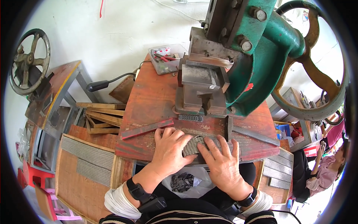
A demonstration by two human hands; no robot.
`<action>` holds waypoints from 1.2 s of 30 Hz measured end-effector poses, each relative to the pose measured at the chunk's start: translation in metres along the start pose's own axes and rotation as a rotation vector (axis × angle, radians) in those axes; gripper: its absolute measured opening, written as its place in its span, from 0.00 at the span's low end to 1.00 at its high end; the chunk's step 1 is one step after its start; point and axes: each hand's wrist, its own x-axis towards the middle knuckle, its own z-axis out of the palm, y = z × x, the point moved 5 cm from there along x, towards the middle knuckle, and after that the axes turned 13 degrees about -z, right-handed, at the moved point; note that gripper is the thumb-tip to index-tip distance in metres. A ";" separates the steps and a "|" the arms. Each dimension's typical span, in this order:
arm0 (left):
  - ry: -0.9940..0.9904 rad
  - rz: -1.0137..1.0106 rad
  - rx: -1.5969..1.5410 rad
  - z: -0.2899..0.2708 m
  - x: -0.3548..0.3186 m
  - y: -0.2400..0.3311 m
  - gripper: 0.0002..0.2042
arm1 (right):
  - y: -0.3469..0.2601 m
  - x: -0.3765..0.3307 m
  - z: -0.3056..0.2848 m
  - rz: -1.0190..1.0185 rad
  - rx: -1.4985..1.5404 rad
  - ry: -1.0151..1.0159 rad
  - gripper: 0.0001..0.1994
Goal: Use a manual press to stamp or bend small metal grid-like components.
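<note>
The person wears a black top (194, 204) with curved cream stripes and a small round fastening (195, 222) at its front. Loose, wrinkled white cuffs (121, 204) flank the top, meeting black sleeves with cream trim. Left of the top, a black wrist strap (138, 191) bears a boxy black module (153, 204); right of it sits a black watch-like band (249, 198). Left hand (169, 147) and right hand (223, 168), beyond the top, are bare.

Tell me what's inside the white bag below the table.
Many small grey pieces show in the open white bag. Whatever lies beneath that top layer is covered and can't be seen.
</note>
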 end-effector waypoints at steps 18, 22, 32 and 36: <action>-0.017 -0.041 -0.022 0.002 0.000 0.000 0.26 | 0.002 0.003 0.010 0.006 -0.083 0.024 0.25; -0.046 -0.054 -0.009 0.002 0.000 -0.002 0.26 | 0.000 0.002 0.006 -0.032 -0.149 0.002 0.26; -0.053 -0.061 -0.032 0.003 0.001 -0.001 0.25 | 0.006 0.002 -0.002 -0.142 -0.265 -0.063 0.28; -0.025 -0.059 -0.020 0.001 -0.001 -0.004 0.25 | 0.011 0.003 -0.010 -0.133 -0.222 -0.077 0.26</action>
